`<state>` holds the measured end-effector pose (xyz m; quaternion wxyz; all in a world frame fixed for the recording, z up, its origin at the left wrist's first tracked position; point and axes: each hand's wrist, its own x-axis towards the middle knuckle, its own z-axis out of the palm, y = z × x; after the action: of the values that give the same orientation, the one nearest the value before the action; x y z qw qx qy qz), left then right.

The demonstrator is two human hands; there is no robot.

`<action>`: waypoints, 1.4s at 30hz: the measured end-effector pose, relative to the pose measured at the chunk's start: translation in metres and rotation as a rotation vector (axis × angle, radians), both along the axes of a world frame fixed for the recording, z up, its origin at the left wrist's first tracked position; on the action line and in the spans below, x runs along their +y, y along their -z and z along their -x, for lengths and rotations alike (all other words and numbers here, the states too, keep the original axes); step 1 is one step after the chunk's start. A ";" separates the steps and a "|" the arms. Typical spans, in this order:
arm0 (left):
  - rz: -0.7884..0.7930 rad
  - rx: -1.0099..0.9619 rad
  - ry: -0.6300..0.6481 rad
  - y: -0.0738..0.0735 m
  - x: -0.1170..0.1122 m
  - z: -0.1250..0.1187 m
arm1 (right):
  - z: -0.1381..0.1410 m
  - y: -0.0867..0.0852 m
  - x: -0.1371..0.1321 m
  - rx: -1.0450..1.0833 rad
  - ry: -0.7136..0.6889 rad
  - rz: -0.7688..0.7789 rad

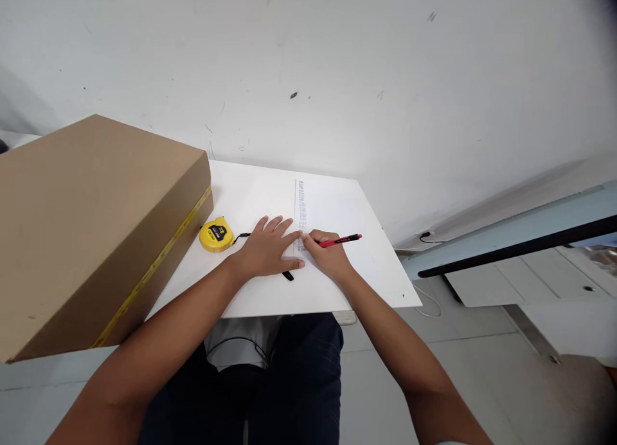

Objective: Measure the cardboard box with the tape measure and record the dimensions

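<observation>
- Paper (332,207) bearing small writing lies on the table (255,191).
- Right hand (330,255) grips a red-and-black pen (332,242).
- Left hand (265,249) rests spread wide near the yellow tape measure (215,235).

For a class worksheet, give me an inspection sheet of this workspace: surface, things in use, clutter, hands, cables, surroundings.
Surface: white table against the wall.
Things in use: paper bearing lines of writing; red-and-black pen.
Clutter: cardboard box at the left; yellow tape measure beside it; dark item partly hidden under the left hand.
Hands: left palm down, fingers spread; right hand grips the pen.
Cables: black cord near the wall; white cable by the floor.
Surroundings: dark marks on the wall.
</observation>
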<state>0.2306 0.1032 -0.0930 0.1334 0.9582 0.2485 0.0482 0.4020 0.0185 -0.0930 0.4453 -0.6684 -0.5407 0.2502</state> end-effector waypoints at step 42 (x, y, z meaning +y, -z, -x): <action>0.043 -0.070 -0.032 -0.009 -0.003 0.008 | -0.013 0.002 0.008 -0.282 0.332 -0.067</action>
<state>0.2226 0.1005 -0.0837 0.1617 0.9487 0.2599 0.0787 0.4149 0.0261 -0.0954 0.4223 -0.7616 -0.4880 0.0592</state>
